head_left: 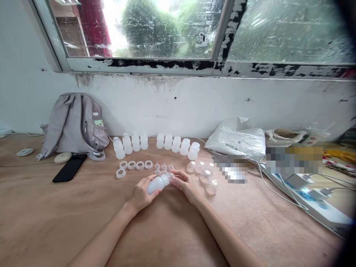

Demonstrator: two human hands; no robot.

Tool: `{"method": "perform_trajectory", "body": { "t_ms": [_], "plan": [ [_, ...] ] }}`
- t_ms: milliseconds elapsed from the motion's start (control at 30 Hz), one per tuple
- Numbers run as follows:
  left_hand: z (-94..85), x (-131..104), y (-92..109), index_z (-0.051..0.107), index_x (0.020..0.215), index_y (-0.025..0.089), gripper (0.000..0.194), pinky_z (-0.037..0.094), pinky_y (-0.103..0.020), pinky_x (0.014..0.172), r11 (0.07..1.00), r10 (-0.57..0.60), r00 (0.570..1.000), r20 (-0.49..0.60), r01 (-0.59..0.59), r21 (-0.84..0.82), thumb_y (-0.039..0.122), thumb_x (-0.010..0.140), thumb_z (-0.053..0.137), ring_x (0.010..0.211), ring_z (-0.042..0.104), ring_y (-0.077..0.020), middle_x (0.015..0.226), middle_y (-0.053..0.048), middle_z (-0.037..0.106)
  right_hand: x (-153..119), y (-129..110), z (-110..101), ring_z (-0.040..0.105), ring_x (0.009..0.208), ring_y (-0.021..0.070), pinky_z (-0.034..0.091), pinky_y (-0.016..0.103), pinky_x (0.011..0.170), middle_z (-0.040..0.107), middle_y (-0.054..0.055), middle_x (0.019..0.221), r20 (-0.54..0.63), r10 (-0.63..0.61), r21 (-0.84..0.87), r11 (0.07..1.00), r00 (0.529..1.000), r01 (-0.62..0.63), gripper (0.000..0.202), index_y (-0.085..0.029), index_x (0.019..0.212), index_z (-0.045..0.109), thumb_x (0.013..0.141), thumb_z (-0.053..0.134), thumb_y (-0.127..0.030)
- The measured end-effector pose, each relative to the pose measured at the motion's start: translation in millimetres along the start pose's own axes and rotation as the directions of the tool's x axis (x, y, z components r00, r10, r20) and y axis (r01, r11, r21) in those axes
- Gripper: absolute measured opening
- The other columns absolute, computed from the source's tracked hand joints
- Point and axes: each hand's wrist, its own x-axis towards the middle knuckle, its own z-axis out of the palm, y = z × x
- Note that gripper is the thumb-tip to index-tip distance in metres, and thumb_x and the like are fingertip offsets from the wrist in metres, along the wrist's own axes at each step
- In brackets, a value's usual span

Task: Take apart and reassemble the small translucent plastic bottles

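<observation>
One frosted-white, waisted plastic bottle (156, 184) slants over the brown wooden tabletop (83, 215), its long axis running from base at eight o'clock to neck at two. The left hand (141, 193) is wrapped around its body; the right hand (187, 187), nearer the neck, pinches the clear plastic top (170, 177), the bottle lying toward eight o'clock from those fingertips. Clear pointed plastic pieces (164, 167) sit just beyond, toward twelve.

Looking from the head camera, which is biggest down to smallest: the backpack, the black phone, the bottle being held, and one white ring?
1. Backpack, easily the largest.
2. Black phone.
3. Held bottle, though it is partly covered, so its full outline is hidden.
4. White ring, clearly the smallest.
</observation>
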Motion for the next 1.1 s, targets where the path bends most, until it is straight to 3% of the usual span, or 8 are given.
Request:
{"method": "perform_trajectory", "body": {
  "t_ms": [300, 433, 500, 600, 667, 900, 1100],
  "plan": [
    [-7.2, -2, -7, 0.051, 0.105, 0.019, 0.038, 0.047, -0.033, 0.078, 0.994, 0.095, 0.995, -0.023, -0.096, -0.052, 0.037, 0.072, 0.056, 0.088, 0.058, -0.0203, 0.098, -0.007, 0.062, 3, 6, -3, 0.059, 0.075, 0.0143, 0.047, 0.028, 0.071, 0.062, 0.004, 0.083, 0.046, 0.112, 0.222, 0.968, 0.993, -0.119, 0.021, -0.015, 0.088, 0.063, 0.07, 0.064, -0.025],
    [-13.6, -1, -1, 0.054, 0.102, 0.019, 0.036, 0.048, -0.03, 0.076, 0.979, 0.005, 0.999, 0.045, 0.004, -0.202, 0.036, 0.071, 0.057, 0.086, 0.059, -0.0198, 0.098, -0.006, 0.063, -1, 2, -1, 0.058, 0.079, 0.0144, 0.048, 0.029, 0.07, 0.061, 0.004, 0.088, 0.17, 0.16, 0.267, 0.942, 0.972, -0.202, 0.02, -0.018, 0.091, 0.06, 0.074, 0.059, -0.029],
    [-19.4, 1, 4, 0.056, 0.099, 0.018, 0.034, 0.048, -0.028, 0.072, 0.954, -0.058, 0.992, 0.117, 0.089, -0.286, 0.037, 0.071, 0.056, 0.081, 0.06, -0.0188, 0.094, -0.005, 0.064, -3, 1, 0, 0.057, 0.08, 0.0162, 0.049, 0.031, 0.066, 0.06, 0.005, 0.092, 0.284, 0.231, 0.256, 0.917, 0.931, -0.306, 0.026, -0.019, 0.095, 0.058, 0.077, 0.053, -0.037],
    [-27.7, 4, 9, 0.057, 0.099, 0.017, 0.034, 0.047, -0.027, 0.069, 0.907, -0.108, 0.971, 0.211, 0.183, -0.379, 0.038, 0.072, 0.056, 0.079, 0.06, -0.0182, 0.089, -0.004, 0.064, -4, 0, 1, 0.057, 0.079, 0.0182, 0.049, 0.032, 0.061, 0.059, 0.009, 0.094, 0.439, 0.344, 0.204, 0.861, 0.83, -0.466, 0.041, -0.016, 0.099, 0.055, 0.079, 0.043, -0.05],
    [-29.8, 5, 11, 0.058, 0.098, 0.016, 0.034, 0.047, -0.026, 0.069, 0.888, -0.126, 0.963, 0.239, 0.217, -0.406, 0.038, 0.072, 0.056, 0.079, 0.06, -0.0181, 0.088, -0.004, 0.064, -5, 1, 1, 0.058, 0.077, 0.0176, 0.049, 0.03, 0.061, 0.059, 0.009, 0.09, 0.473, 0.36, 0.202, 0.845, 0.805, -0.496, 0.045, -0.015, 0.098, 0.055, 0.079, 0.04, -0.053],
    [-20.1, -1, 7, 0.058, 0.095, 0.016, 0.034, 0.046, -0.024, 0.064, 0.892, -0.135, 0.97, 0.203, 0.208, -0.401, 0.038, 0.07, 0.058, 0.072, 0.059, -0.0168, 0.082, -0.003, 0.064, -9, 5, 0, 0.056, 0.074, 0.0171, 0.045, 0.028, 0.057, 0.06, 0.008, 0.085, 0.465, 0.284, 0.246, 0.869, 0.838, -0.43, 0.036, -0.015, 0.095, 0.056, 0.081, 0.044, -0.045],
    [-25.1, 2, 13, 0.056, 0.097, 0.016, 0.034, 0.046, -0.025, 0.064, 0.903, -0.127, 0.968, 0.214, 0.202, -0.379, 0.037, 0.07, 0.057, 0.074, 0.059, -0.0174, 0.085, -0.004, 0.064, -9, 5, 1, 0.054, 0.071, 0.016, 0.043, 0.026, 0.055, 0.059, 0.007, 0.082, 0.454, 0.3, 0.253, 0.859, 0.839, -0.445, 0.037, -0.016, 0.092, 0.056, 0.08, 0.043, -0.049]
  ]
}}
